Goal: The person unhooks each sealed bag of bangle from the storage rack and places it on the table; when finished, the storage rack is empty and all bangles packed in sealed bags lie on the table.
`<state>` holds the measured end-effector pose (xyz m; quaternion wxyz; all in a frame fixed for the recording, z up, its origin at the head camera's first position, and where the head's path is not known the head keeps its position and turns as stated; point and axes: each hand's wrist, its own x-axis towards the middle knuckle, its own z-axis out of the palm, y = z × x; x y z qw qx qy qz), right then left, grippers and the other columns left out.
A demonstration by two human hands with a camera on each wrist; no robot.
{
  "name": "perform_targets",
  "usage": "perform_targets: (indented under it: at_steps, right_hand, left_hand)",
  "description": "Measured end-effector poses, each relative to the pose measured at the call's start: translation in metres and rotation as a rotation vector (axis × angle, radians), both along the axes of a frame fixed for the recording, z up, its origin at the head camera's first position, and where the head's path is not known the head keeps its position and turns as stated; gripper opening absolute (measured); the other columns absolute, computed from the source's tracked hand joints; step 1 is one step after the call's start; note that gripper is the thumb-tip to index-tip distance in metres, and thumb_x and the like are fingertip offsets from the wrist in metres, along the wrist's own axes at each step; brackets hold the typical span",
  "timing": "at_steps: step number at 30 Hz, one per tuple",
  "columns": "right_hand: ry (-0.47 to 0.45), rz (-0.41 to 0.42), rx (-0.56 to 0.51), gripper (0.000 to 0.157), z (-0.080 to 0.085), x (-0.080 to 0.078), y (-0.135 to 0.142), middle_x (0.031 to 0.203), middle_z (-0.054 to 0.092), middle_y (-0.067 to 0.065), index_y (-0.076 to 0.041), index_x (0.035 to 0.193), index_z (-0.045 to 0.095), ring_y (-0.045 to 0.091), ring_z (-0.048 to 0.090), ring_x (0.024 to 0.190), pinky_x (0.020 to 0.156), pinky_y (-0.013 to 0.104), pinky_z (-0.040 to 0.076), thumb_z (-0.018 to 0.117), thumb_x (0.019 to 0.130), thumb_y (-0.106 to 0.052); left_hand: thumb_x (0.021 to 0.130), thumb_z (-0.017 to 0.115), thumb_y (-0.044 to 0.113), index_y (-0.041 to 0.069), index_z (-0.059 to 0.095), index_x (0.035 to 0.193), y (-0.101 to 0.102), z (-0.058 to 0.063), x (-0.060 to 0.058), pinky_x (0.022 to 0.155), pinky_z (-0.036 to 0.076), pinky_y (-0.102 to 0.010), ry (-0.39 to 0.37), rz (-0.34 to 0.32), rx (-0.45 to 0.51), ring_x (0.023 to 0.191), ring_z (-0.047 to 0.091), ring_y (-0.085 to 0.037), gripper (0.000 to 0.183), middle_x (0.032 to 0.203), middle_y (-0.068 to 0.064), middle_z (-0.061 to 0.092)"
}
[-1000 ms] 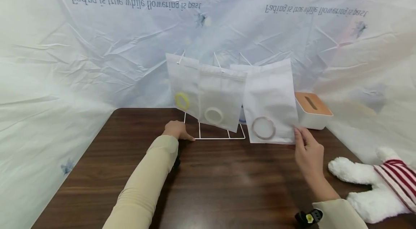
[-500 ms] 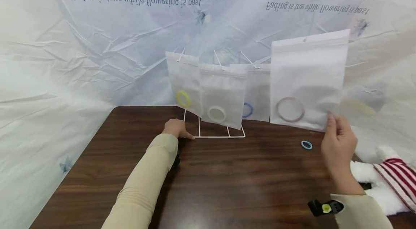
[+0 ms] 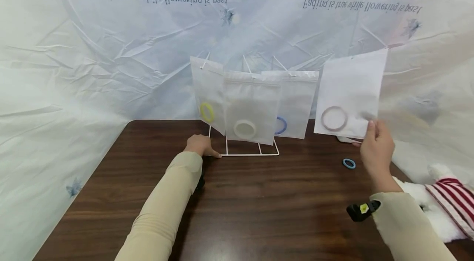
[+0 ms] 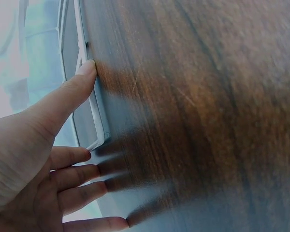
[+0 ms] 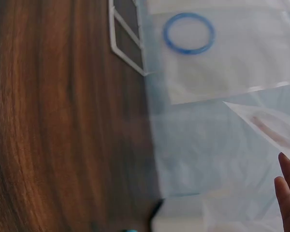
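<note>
The white bag marked by a pinkish ring has swung right and away from the hanging row since a second ago, and a light-blue ring has come into sight near the right edge of the wooden surface.

In the head view, the right hand holds that bag aloft, slightly tilted, its grip clamped on the bag's lower right corner. Toward the surface's far edge stands a wire rack, its prongs bearing a yellow-ring bag, a white-ring bag and a blue-ring bag; the middle one partly covers its right neighbor. The left hand rests at the rack's near left corner. A plush toy in red-and-white stripes lies at the surface's right edge.

In the left wrist view, the left hand's grip is apart, fingers straight and spread against the surface, thumb on the rack's base rod.

In the right wrist view, the raised bag shows at a steep slant, clear of the blue-ring bag; only a few of the right hand's fingers are visible beside it.
</note>
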<state>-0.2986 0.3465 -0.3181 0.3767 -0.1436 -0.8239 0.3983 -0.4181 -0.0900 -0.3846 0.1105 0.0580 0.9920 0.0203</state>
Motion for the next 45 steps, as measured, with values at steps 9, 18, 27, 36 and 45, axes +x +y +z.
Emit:
perform_targets:
  at_steps: [9,18,27,36,45]
  right_hand:
    - [-0.275,0.226,0.058,0.056,-0.027,-0.043,0.006,0.122,0.054,0.038,0.007,0.145,0.04,-0.002,0.058,0.053,0.06,0.029,0.057,0.022,0.11,-0.033]
    - [-0.398,0.379,-0.144,0.057,-0.055,-0.061,0.008,0.121,0.045,0.037,0.015,0.142,0.033,0.004,0.063,0.059,0.067,0.035,0.06,0.019,0.11,-0.029]
    - [-0.613,0.429,-0.338,0.059,-0.063,-0.067,0.013,0.126,0.04,0.039,0.019,0.147,0.013,0.008,0.066,0.064,0.067,0.029,0.059,0.017,0.108,-0.025]
    - [-0.758,0.369,-0.29,0.074,-0.064,-0.069,0.02,0.154,-0.005,0.04,0.012,0.151,-0.012,0.053,0.019,0.141,0.089,0.046,0.054,0.028,0.106,-0.032]
    - [-0.911,0.332,0.224,0.07,-0.049,-0.073,0.002,0.146,0.018,0.045,0.024,0.143,0.02,0.06,0.018,0.136,0.111,0.063,0.023,0.03,0.104,-0.033]
  left_hand:
    - [0.079,0.07,0.068,0.013,0.073,0.098,-0.003,-0.002,-0.002,0.078,0.053,-0.04,-0.002,-0.01,-0.001,0.096,0.062,-0.029,0.059,0.103,-0.008,0.068]
    - [0.078,0.071,0.069,0.014,0.072,0.094,0.002,-0.004,-0.001,0.07,0.05,-0.036,-0.017,0.011,-0.001,0.083,0.06,-0.024,0.058,0.089,-0.004,0.066]
    - [0.076,0.072,0.07,0.013,0.074,0.099,0.002,-0.003,0.0,0.076,0.053,-0.039,-0.001,0.022,-0.007,0.093,0.063,-0.029,0.061,0.102,-0.008,0.068]
    - [0.08,0.069,0.069,0.011,0.071,0.118,0.0,-0.003,0.0,0.088,0.052,-0.043,-0.022,0.007,-0.016,0.11,0.06,-0.033,0.069,0.118,-0.011,0.067]
    - [0.077,0.07,0.071,0.013,0.073,0.113,-0.001,-0.005,-0.004,0.084,0.053,-0.041,-0.007,0.011,-0.027,0.106,0.061,-0.032,0.068,0.113,-0.009,0.068]
